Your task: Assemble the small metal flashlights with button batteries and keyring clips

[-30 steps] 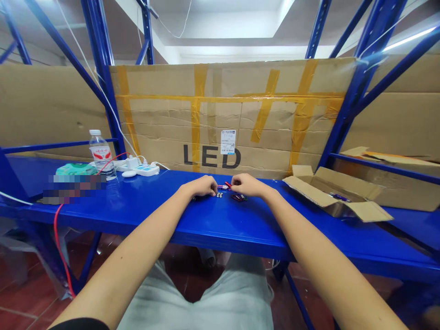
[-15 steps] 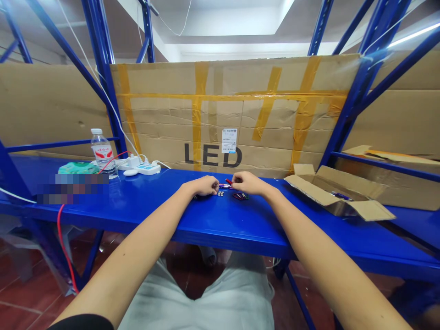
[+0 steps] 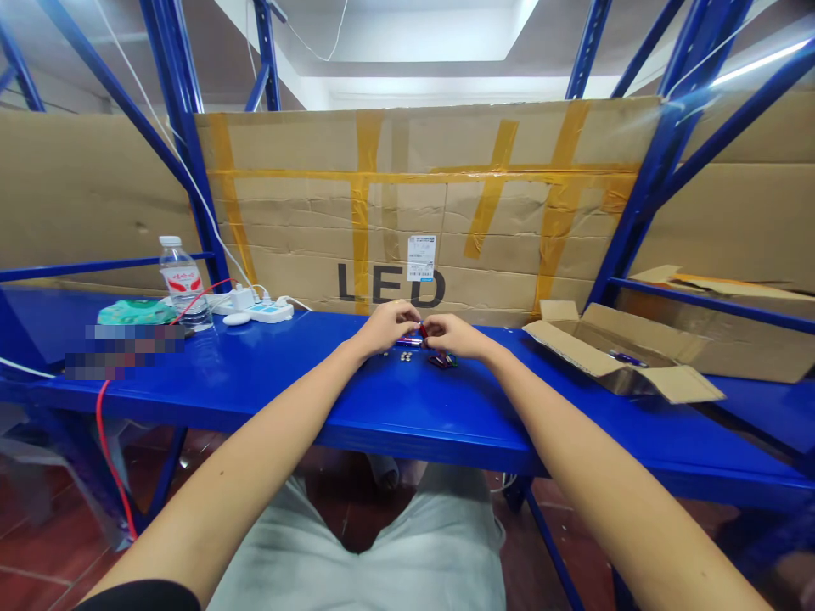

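My right hand (image 3: 453, 335) pinches a small red tube-like piece (image 3: 424, 331) that stands tilted over the blue table (image 3: 407, 407). My left hand (image 3: 390, 326) is closed, its fingertips meeting the top of that red piece; whatever it may hold is too small to make out. Below the fingers lies a shiny purple-blue tube (image 3: 408, 342). Several small silver button-like pieces (image 3: 406, 356) sit in a cluster in front of it. To their right, below my right hand, is a loose pile of dark red and green small parts (image 3: 442, 361).
An open cardboard box (image 3: 627, 348) with dark purple items stands at right. At left are a water bottle (image 3: 184, 288), a teal packet (image 3: 135, 311), a white power strip (image 3: 271, 311) and a red cable (image 3: 115, 458). A large cardboard panel (image 3: 306, 221) closes off the back.
My left hand has lifted off the table near the silver pieces and moved right, up to the red piece. My right hand has turned the red piece more upright. The view has shifted slightly.
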`<act>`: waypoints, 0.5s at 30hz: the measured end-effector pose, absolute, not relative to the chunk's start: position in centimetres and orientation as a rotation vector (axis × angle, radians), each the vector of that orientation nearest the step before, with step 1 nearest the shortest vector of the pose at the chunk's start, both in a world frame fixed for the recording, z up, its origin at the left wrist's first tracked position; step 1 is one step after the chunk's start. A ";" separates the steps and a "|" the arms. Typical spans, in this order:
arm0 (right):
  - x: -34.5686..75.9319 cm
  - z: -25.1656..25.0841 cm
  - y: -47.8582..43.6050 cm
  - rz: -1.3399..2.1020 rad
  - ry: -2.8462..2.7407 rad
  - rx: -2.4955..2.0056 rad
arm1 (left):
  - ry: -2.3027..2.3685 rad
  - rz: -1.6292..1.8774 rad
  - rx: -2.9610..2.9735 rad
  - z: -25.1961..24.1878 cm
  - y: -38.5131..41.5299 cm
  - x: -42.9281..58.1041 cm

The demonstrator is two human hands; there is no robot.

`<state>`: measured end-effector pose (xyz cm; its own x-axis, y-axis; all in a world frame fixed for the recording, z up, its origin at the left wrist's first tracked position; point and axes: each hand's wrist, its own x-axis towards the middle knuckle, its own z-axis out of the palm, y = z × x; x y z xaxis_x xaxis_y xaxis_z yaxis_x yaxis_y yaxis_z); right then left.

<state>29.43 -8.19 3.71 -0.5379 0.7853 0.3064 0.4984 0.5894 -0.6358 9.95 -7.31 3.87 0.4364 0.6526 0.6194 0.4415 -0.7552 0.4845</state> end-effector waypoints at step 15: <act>29.8 3.7 -7.6 0.433 -2.229 -0.922 | 0.713 1.324 2.713 4.2 -8.8 11.0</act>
<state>29.82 -7.58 3.75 -0.5199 0.7187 0.4618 0.4937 0.6939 -0.5241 11.03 -8.76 4.22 0.5301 0.4192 0.7370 0.3851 -0.8935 0.2312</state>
